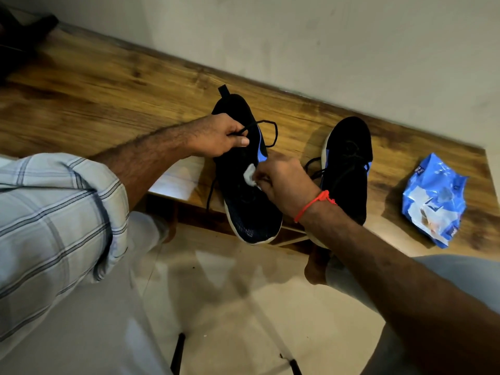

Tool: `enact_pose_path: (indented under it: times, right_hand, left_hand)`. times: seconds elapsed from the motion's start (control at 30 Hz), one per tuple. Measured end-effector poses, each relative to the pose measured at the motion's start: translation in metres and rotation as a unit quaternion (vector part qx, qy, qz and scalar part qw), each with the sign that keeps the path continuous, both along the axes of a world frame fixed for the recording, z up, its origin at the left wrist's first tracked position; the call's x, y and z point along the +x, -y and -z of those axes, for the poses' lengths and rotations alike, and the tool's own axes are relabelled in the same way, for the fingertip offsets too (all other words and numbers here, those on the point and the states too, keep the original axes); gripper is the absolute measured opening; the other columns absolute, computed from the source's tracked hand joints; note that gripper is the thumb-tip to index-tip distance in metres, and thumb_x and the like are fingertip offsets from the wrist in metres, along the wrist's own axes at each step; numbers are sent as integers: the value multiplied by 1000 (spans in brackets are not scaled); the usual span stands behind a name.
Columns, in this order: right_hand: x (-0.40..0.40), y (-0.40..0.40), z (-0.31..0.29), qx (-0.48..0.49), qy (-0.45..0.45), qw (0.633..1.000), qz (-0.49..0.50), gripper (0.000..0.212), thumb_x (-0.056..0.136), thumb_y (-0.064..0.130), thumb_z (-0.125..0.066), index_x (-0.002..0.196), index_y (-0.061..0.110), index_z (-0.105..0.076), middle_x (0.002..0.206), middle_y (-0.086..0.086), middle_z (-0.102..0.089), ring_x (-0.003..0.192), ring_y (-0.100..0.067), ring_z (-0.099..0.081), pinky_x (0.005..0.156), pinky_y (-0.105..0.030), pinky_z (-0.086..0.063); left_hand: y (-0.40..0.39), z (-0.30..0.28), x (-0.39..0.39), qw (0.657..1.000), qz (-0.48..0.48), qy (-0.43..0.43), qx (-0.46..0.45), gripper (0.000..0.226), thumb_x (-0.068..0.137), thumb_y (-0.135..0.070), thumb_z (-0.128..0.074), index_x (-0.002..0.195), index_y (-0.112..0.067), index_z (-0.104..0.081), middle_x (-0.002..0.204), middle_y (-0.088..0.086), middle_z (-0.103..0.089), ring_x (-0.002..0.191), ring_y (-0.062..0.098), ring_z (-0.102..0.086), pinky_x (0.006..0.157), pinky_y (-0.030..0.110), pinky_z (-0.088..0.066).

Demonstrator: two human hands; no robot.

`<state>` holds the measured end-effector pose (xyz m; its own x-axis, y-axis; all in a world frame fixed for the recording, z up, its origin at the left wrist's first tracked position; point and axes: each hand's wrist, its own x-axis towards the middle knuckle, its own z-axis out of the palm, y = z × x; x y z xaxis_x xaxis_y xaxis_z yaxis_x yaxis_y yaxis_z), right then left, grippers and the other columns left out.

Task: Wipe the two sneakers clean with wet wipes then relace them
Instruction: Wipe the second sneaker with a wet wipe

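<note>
Fingers pinch lace; wooden table, maybe plaster wall.

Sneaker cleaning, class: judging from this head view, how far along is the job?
Done: nothing can be confirmed. In hand: the left hand grips the black lace of the nearer black knit sneaker, while the right hand pinches a small white wet wipe against its upper. Left: the second black sneaker, the relacing; the blue wipes packet lies alongside.
</note>
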<state>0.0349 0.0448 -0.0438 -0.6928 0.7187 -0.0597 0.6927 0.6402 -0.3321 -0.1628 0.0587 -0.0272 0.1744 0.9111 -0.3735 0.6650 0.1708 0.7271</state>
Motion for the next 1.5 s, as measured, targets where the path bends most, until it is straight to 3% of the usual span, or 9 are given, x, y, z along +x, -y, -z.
enact_pose_path:
  times: [0.2,0.43,0.73,0.9,1.1,1.2,1.3,1.4,1.5]
  right_hand:
    - [18,-7,-42,-170,236,946,-145,11,90,18,-69,97,22,-75,85,14,-64,79,0,-54,67,-8,-38]
    - [19,-25,-27,-55,-7,996,75,21,90,6,-62,103,15,-76,110,-5,-70,105,-19,-62,80,-12,-35]
    - [17,1,-7,-21,30,999,-11,13,89,19,-71,95,8,-76,105,-9,-66,100,-23,-60,87,-31,-47]
    - [32,14,-21,-112,172,976,-76,9,90,15,-64,92,13,-73,90,2,-69,85,-12,-62,66,-11,-38]
    - [18,-1,-18,-84,35,996,-19,14,87,8,-69,97,15,-76,90,3,-70,82,-6,-58,66,-7,-33]
    - [2,-16,-6,-29,-6,999,31,14,86,6,-66,97,9,-74,96,-7,-72,94,-23,-65,78,-24,-46]
    - [-5,-21,-6,-6,26,999,36,15,87,7,-63,99,7,-73,100,-13,-71,99,-31,-63,87,-37,-47]
    - [4,-9,-11,-42,85,995,2,12,90,14,-64,97,12,-73,97,-9,-70,95,-26,-63,84,-35,-50]
    - [16,20,-15,-90,113,989,-32,13,89,14,-66,98,16,-74,96,-4,-72,94,-22,-65,81,-29,-50]
  left_hand:
    - [2,-1,-1,1000,-11,27,-2,22,103,-25,-58,84,-30,-67,93,-10,-69,97,12,-66,87,31,-52]
    - [1,-2,-1,1000,-14,13,-12,17,103,-28,-57,105,-19,-72,108,1,-73,108,19,-67,102,47,-52]
    - [1,-2,0,1000,-15,12,-9,21,103,-27,-58,85,-27,-68,94,-6,-69,97,15,-66,87,35,-52]
    - [-1,1,1,1000,-13,1,-2,21,103,-27,-58,95,-12,-69,96,7,-69,93,20,-62,84,38,-50]
    - [1,1,0,1000,-21,22,-9,19,103,-24,-58,89,-28,-70,98,-6,-72,98,11,-67,89,31,-53]
    - [1,1,1,999,-31,16,-6,15,104,-26,-58,101,-24,-72,105,-3,-73,104,14,-68,96,36,-54]
    - [1,2,2,999,-45,1,3,17,104,-28,-57,108,-21,-72,107,-1,-72,105,16,-67,97,39,-54]
    - [-2,5,4,999,-45,-28,6,19,104,-29,-57,111,-18,-71,110,2,-71,107,19,-65,98,41,-52]
    - [-5,7,4,998,-42,-37,8,14,103,-28,-58,92,-25,-67,101,0,-68,100,17,-62,84,32,-49]
